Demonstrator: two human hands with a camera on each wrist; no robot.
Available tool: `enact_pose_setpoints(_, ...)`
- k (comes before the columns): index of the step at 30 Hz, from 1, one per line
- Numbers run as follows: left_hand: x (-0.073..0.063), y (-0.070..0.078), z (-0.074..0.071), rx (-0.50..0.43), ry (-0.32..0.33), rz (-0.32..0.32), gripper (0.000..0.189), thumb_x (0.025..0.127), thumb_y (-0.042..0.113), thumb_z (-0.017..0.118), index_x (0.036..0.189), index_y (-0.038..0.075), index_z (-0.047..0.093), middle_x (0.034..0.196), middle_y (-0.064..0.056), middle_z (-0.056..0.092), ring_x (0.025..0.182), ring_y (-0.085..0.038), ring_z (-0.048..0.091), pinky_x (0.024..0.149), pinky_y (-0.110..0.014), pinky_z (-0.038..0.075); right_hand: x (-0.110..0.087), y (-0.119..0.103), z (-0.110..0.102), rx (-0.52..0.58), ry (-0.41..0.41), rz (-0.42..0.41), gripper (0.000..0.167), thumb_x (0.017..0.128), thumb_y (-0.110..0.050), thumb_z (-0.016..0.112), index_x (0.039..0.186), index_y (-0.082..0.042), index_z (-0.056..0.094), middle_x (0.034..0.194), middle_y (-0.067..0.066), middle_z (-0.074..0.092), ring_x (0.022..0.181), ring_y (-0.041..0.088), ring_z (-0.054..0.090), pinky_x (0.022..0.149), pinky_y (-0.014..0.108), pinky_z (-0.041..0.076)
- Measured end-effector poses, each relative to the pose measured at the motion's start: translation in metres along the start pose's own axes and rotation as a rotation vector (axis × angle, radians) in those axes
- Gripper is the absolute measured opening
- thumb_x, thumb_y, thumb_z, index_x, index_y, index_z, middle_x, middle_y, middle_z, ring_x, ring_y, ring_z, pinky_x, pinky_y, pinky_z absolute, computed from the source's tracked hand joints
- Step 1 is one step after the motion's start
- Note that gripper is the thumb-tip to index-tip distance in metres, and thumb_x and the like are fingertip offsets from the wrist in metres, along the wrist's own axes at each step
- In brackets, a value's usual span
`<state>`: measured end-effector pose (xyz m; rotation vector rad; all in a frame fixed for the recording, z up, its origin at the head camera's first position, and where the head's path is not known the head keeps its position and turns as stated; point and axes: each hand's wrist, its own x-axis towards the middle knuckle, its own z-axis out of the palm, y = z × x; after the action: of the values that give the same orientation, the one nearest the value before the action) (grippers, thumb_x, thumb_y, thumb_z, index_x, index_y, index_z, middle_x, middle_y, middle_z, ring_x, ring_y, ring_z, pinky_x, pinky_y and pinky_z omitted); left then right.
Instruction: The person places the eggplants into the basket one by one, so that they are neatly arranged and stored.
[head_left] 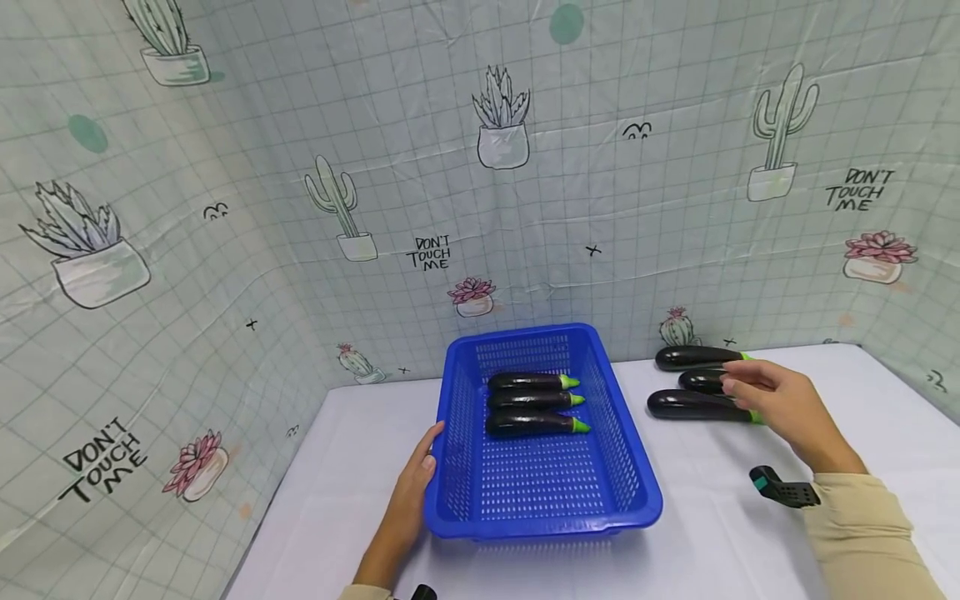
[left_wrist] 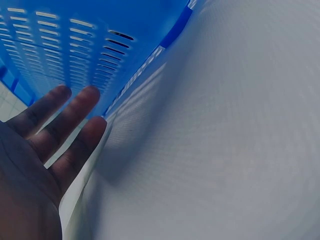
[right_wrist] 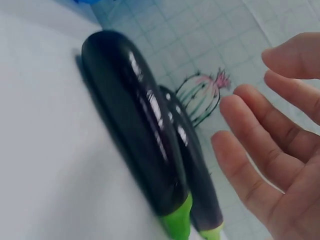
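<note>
A blue perforated plastic basket stands on the white-covered table. Inside it, three dark eggplants with green stem ends lie side by side toward the back. My left hand rests at the basket's left side; in the left wrist view its straight fingers lie against the outer wall. To the right lie three more eggplants: a front one, a middle one and a back one. Over their stem ends hovers my right hand, fingers spread and loosely bent, nothing between them, partly covering the middle eggplant.
A light gridded cloth printed with potted cacti hangs behind and to the left of the table. White cloth covers the tabletop. A dark strap-like device is on the right wrist beside the beige sleeve.
</note>
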<state>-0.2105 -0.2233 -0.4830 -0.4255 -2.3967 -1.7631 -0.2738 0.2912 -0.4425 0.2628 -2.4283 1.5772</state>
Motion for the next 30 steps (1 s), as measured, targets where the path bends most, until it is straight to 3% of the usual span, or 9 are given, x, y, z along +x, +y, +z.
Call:
enact_pose_setpoints(5,0.0,0.001,0.0,0.015,0.009,0.0,0.051,0.108,0.035,0.028,0.157,0.022,0.034,0.163,-0.013,0.027,0.148,-0.04,0.023,0.114,-0.067,0.016,-0.001,0.011,0.0,-0.063,0.051,-0.015,0.039,0.099,-0.022,0.065,0.13,0.001,0.059,0.101,-0.022,0.067,0.09,-0.012,0.061,0.071,0.016,0.053)
enact_pose_setpoints(12,-0.001,0.002,0.001,0.029,0.011,-0.007,0.051,0.108,0.036,0.028,0.157,0.023,0.035,0.163,-0.012,0.027,0.148,-0.039,0.022,0.113,-0.067,0.016,0.0,0.018,0.006,-0.265,0.102,0.018,0.042,0.1,-0.026,0.063,0.13,0.004,0.061,0.114,0.02,0.069,0.086,-0.021,0.048,0.067,0.012,0.047)
enact_pose_setpoints(19,-0.003,0.002,0.001,0.022,0.012,-0.004,0.051,0.108,0.034,0.028,0.157,0.022,0.035,0.163,-0.012,0.027,0.149,-0.039,0.021,0.114,-0.067,0.015,0.001,0.028,0.006,-0.352,0.124,-0.008,0.038,0.097,-0.025,0.067,0.125,0.001,0.065,0.114,0.023,0.069,0.082,-0.022,0.045,0.068,0.013,0.043)
enact_pose_setpoints(21,-0.003,0.002,0.001,0.02,0.009,-0.005,0.051,0.108,0.034,0.028,0.157,0.022,0.034,0.163,-0.012,0.026,0.149,-0.039,0.021,0.114,-0.067,0.015,0.001,0.032,0.006,-0.366,0.125,-0.017,0.036,0.097,-0.025,0.068,0.123,0.0,0.066,0.112,0.022,0.07,0.085,-0.014,0.052,0.069,0.017,0.043)
enact_pose_setpoints(24,-0.003,0.003,0.001,0.017,0.01,-0.006,0.051,0.108,0.034,0.028,0.157,0.022,0.034,0.163,-0.012,0.026,0.149,-0.039,0.021,0.114,-0.067,0.015,0.002,0.035,0.007,-0.379,0.12,-0.025,0.034,0.097,-0.025,0.067,0.12,0.0,0.067,0.112,0.023,0.07,0.096,0.015,0.064,0.078,0.031,0.046)
enact_pose_setpoints(27,-0.003,0.003,0.001,0.014,0.012,-0.003,0.051,0.108,0.034,0.028,0.157,0.022,0.034,0.163,-0.012,0.026,0.149,-0.039,0.021,0.114,-0.067,0.014,0.002,0.037,0.008,-0.387,0.112,-0.034,0.034,0.098,-0.025,0.065,0.12,0.001,0.066,0.115,0.025,0.068,0.107,0.044,0.059,0.084,0.049,0.044)
enact_pose_setpoints(30,-0.002,0.003,0.001,0.015,0.014,-0.001,0.051,0.108,0.033,0.028,0.157,0.022,0.034,0.163,-0.012,0.027,0.149,-0.039,0.021,0.114,-0.067,0.014,0.003,0.039,0.008,-0.386,0.11,-0.036,0.035,0.098,-0.025,0.066,0.12,0.002,0.066,0.118,0.027,0.066,0.11,0.05,0.054,0.088,0.059,0.041)
